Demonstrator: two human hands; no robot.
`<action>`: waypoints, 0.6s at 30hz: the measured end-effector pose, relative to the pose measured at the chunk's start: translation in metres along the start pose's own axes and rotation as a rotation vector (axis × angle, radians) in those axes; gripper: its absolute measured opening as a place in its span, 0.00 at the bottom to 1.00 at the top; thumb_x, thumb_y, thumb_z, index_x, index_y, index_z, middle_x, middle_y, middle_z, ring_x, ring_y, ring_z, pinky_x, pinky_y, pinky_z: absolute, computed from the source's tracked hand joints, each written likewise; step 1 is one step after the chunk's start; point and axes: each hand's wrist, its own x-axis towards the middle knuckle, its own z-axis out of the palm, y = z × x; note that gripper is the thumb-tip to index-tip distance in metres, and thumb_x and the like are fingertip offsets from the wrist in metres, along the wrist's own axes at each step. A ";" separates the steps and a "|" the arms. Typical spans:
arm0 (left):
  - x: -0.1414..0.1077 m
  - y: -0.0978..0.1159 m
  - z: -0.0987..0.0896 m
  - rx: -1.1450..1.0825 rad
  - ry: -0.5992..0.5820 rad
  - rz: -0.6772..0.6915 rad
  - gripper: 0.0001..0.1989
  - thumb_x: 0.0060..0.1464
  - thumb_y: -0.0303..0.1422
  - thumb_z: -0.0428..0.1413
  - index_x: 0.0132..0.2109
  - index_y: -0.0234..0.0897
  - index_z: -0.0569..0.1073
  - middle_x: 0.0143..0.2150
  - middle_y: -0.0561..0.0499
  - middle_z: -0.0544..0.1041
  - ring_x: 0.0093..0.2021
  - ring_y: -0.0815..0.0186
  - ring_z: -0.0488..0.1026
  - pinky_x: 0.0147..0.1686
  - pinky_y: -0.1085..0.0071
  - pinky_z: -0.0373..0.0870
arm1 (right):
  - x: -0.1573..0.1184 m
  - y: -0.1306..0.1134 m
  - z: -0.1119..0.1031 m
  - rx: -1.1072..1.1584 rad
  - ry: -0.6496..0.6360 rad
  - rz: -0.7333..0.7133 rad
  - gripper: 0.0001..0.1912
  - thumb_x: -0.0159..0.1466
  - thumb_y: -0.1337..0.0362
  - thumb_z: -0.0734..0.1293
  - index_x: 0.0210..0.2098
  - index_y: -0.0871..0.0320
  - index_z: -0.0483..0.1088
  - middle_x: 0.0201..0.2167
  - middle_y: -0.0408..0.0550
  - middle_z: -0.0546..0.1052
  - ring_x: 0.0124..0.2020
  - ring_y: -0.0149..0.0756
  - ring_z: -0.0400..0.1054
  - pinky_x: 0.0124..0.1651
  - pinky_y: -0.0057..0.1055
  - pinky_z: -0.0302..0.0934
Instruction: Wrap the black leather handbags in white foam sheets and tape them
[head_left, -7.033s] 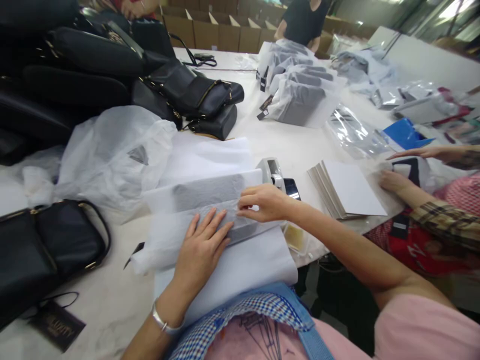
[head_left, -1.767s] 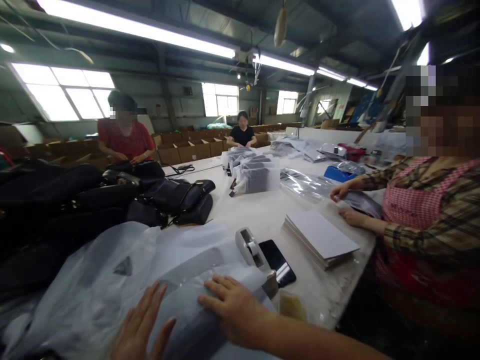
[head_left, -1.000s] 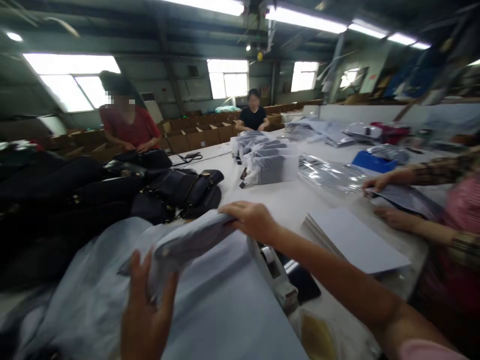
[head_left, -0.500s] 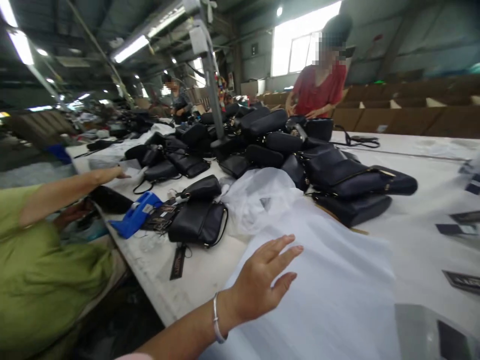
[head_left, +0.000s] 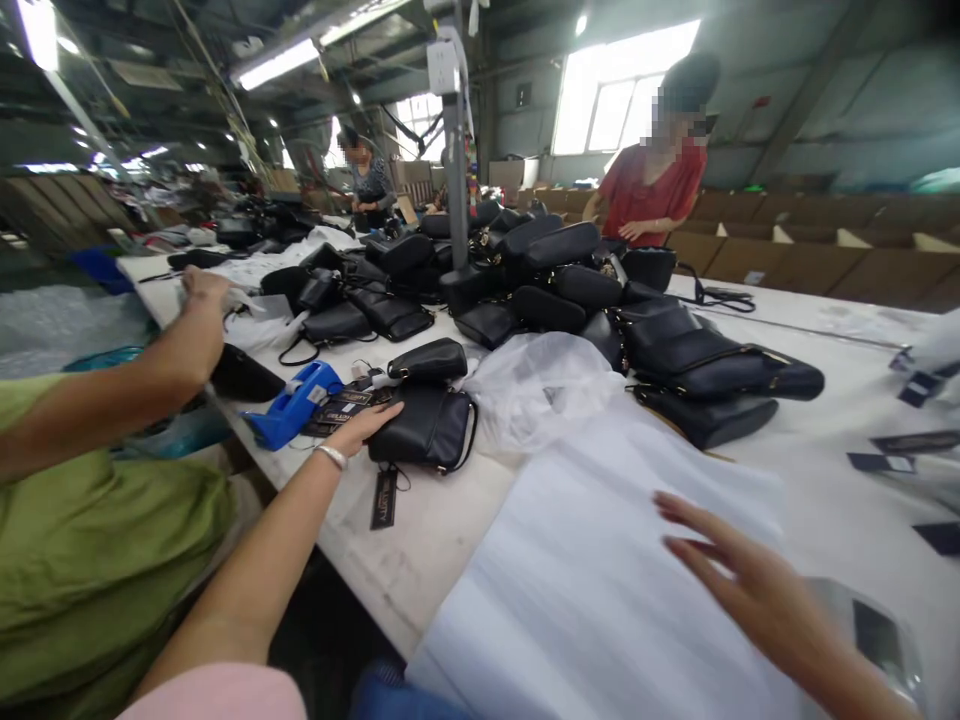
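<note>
My left hand [head_left: 366,427] is at the left side of a small black handbag [head_left: 425,428], fingers over its edge and closed on it; part of the grip is hidden. A dark hang tag [head_left: 383,498] on a cord lies in front of this bag. Another black bag [head_left: 427,360] rests right behind it. My right hand [head_left: 724,560] hovers over a sheet of white wrapping paper [head_left: 570,540], its fingers apart and nothing in them. Crumpled translucent plastic [head_left: 544,390] lies behind the paper.
A blue tape dispenser [head_left: 296,405] stands left beside dark tags. Black bags [head_left: 555,245] are heaped across the table's middle. A co-worker in green [head_left: 112,560] reaches in at left; another in red [head_left: 652,190] stands behind the table. Cardboard boxes [head_left: 817,265] line the back.
My left hand has moved left from above the paper onto the black handbag. My right hand has come into view at right. The co-worker's arm in green has shifted.
</note>
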 end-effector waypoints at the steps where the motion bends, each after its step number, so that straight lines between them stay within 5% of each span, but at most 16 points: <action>1: 0.004 -0.006 -0.002 -0.039 -0.053 -0.054 0.33 0.47 0.55 0.63 0.52 0.34 0.76 0.46 0.38 0.82 0.47 0.52 0.79 0.46 0.59 0.75 | 0.007 -0.012 0.026 0.126 -0.092 0.056 0.29 0.60 0.43 0.69 0.55 0.50 0.73 0.53 0.53 0.77 0.46 0.48 0.76 0.47 0.43 0.74; 6: 0.014 -0.018 -0.007 -0.168 -0.145 -0.212 0.36 0.40 0.57 0.66 0.50 0.37 0.77 0.40 0.42 0.83 0.40 0.54 0.80 0.36 0.63 0.76 | 0.061 -0.073 0.177 0.894 -0.265 0.577 0.35 0.49 0.46 0.78 0.51 0.56 0.74 0.52 0.55 0.77 0.53 0.49 0.72 0.59 0.47 0.66; 9: 0.006 -0.018 -0.008 -0.241 -0.162 -0.242 0.33 0.42 0.53 0.68 0.51 0.37 0.76 0.38 0.43 0.83 0.38 0.54 0.80 0.35 0.64 0.76 | 0.079 -0.100 0.226 1.071 -0.269 0.669 0.34 0.46 0.40 0.77 0.43 0.59 0.75 0.49 0.55 0.77 0.51 0.46 0.72 0.59 0.43 0.65; 13: -0.041 -0.029 0.005 -0.386 -0.209 -0.248 0.29 0.51 0.50 0.63 0.54 0.34 0.75 0.44 0.40 0.83 0.42 0.54 0.80 0.40 0.62 0.78 | 0.066 -0.129 0.239 1.205 -0.268 0.666 0.34 0.53 0.36 0.71 0.46 0.56 0.74 0.52 0.54 0.77 0.53 0.44 0.71 0.58 0.42 0.65; 18: -0.132 -0.044 0.051 -0.729 -0.234 -0.111 0.29 0.57 0.45 0.61 0.63 0.48 0.67 0.63 0.49 0.73 0.60 0.59 0.72 0.57 0.66 0.71 | 0.027 -0.154 0.213 1.205 -0.059 0.549 0.32 0.58 0.46 0.74 0.56 0.53 0.71 0.56 0.50 0.75 0.58 0.47 0.68 0.60 0.47 0.64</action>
